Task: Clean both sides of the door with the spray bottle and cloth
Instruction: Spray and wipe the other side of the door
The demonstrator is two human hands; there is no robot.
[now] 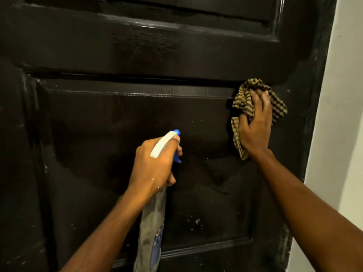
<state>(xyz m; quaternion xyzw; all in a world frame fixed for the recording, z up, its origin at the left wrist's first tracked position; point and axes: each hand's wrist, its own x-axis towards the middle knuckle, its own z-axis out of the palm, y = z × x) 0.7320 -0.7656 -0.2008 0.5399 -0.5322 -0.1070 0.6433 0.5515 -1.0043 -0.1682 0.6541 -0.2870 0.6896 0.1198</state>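
While right hand [255, 125] presses cloth [278, 107] to door [110, 122], white wall [338, 114] beside

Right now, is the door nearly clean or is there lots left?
Not nearly. The rail above has shiny streaks, maybe wiped already. The right hand presses the cloth on the lower panel, top corner, while the left hand aims the spray bottle there. White specks dot it lower down, and the door has a second side, unseen here.

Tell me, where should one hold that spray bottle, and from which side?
I'd take the spray bottle by its narrow neck, from behind, as the left hand does: the nozzle faces the door and a finger reaches the blue trigger.
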